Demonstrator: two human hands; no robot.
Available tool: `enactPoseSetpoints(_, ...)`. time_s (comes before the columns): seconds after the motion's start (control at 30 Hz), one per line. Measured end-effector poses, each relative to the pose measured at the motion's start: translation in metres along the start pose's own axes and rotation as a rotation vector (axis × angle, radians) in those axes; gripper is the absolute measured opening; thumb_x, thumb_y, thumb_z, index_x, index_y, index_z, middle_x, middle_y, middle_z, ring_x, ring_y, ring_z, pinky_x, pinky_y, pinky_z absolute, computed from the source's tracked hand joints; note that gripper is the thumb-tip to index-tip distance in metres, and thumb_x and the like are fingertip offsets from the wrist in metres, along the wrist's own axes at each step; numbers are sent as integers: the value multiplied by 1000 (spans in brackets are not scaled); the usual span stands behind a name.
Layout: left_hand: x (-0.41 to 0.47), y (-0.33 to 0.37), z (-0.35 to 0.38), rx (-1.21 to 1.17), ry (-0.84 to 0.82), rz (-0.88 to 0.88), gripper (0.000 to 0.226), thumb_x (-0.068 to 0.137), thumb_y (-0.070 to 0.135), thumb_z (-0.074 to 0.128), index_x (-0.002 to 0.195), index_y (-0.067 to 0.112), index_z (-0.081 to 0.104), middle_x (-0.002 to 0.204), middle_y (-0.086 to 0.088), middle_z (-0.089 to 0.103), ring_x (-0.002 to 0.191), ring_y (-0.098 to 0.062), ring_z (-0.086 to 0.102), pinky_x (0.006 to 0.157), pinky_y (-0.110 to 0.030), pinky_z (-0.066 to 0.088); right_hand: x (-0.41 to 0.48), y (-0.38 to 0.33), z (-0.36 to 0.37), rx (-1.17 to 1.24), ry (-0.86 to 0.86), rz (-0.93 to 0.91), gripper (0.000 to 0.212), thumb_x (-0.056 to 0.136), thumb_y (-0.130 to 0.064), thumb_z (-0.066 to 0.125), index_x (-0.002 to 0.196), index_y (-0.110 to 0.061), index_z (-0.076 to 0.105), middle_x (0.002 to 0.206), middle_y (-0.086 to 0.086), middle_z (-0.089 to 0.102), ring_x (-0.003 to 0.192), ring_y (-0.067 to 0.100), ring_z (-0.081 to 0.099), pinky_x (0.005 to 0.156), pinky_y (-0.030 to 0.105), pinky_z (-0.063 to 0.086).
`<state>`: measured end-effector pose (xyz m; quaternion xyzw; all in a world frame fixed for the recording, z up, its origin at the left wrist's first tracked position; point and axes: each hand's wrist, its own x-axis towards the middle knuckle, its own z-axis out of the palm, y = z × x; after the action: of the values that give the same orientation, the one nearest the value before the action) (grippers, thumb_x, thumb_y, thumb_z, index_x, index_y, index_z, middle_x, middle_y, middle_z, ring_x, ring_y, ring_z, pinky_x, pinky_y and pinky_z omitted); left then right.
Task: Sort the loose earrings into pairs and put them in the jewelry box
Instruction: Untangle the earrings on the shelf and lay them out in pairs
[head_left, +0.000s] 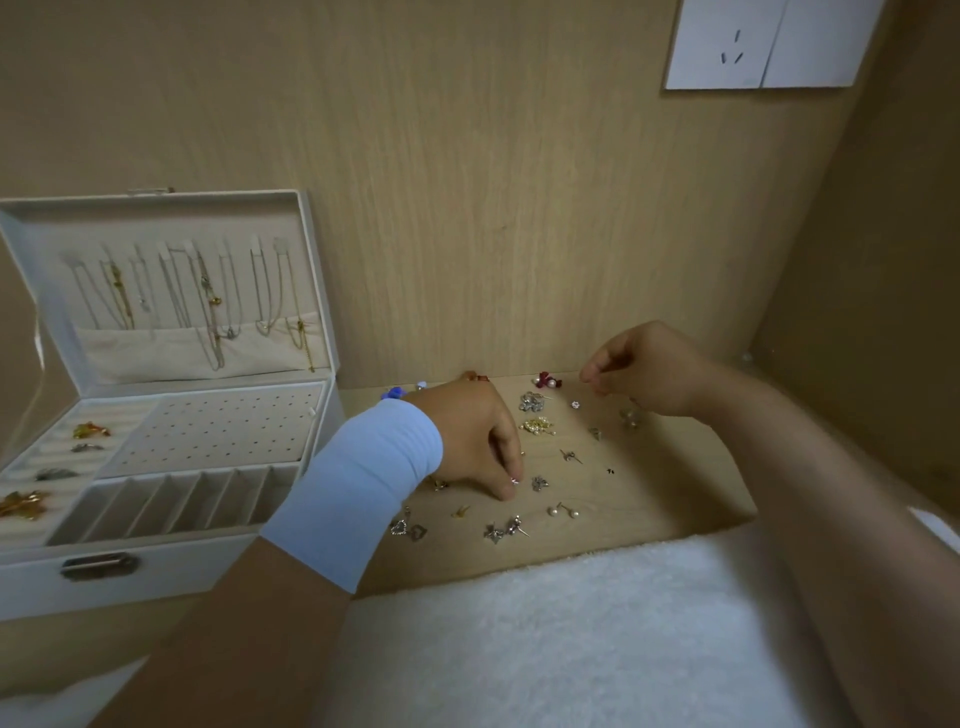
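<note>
White fluffy cloth (571, 634) is closest, lying along the near edge of the wooden tabletop (654, 499), with both forearms crossing over it. Left hand (472, 441), with a light blue wrist sleeve (358, 488), is down among the loose earrings (570, 456): fingers curled downward, tips at the tabletop just beside a silver earring (539, 483). Something small glints at one fingertip; can't tell if it's pinched or only touched. Right hand (649, 371) is raised above the far right of the spread, thumb and forefinger drawn together, other fingers curled; can't tell whether anything sits between them. Loose earrings lie scattered on the tabletop, right of the jewelry box (156, 577): heart-shaped pair (408, 529) and silver pair (506, 530) in the near row, two pearl studs (563, 512) side by side, gold beaded cluster (537, 427) mid-spread, silver cluster (532, 401) just behind it, red flower piece (548, 381) by the back wall, blue piece (392, 392) behind the left wrist. Jewelry box is at left, lid (306, 249) open and upright, necklaces (208, 301) hanging inside it. Base: perforated panel (223, 428) at the back, ribbed slots (52, 452) on the left holding gold and silver pieces, divided compartments (171, 501) along the front, metal latch (98, 565) on the front wall. White wall socket (763, 41) upper right.
</note>
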<state>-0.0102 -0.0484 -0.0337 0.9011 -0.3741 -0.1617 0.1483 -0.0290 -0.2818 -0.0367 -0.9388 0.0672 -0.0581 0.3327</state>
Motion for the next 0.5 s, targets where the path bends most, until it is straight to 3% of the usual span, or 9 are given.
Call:
enactPoseSetpoints(0.1, 1, -1, 2, 29, -22, 6, 18, 75, 26, 83, 92, 27, 80, 79, 25, 66, 79, 4, 62, 85, -19, 51, 4, 6, 7, -110, 18, -21, 19, 86, -13, 73, 79, -31, 73, 77, -16, 67, 73, -5, 58, 62, 11, 40)
enactPoseSetpoints(0.23, 3, -2, 2, 52, -49, 12, 23, 72, 26, 85, 95, 27, 79, 88, 20, 71, 87, 0, 65, 90, -24, 53, 3, 12, 6, -164, -42, -21, 21, 86, -14, 73, 79, -34, 72, 83, -12, 70, 79, 6, 66, 73, 19, 49)
enactPoseSetpoints(0.4, 2, -2, -3, -27, -48, -7, 28, 75, 25, 84, 102, 29, 76, 90, 17, 72, 89, 3, 66, 87, -15, 50, -4, 12, -7, -171, -111, -51, 19, 87, -12, 72, 85, -30, 77, 82, -16, 70, 74, 0, 62, 65, 5, 44)
enactPoseSetpoints(0.5, 4, 0, -1, -95, 55, 0, 19, 79, 23, 79, 95, 32, 76, 87, 19, 72, 83, 5, 65, 83, -14, 51, -8, 10, -10, -152, -221, -57, 24, 80, -10, 79, 84, -33, 77, 89, -10, 73, 77, 4, 66, 70, 11, 50)
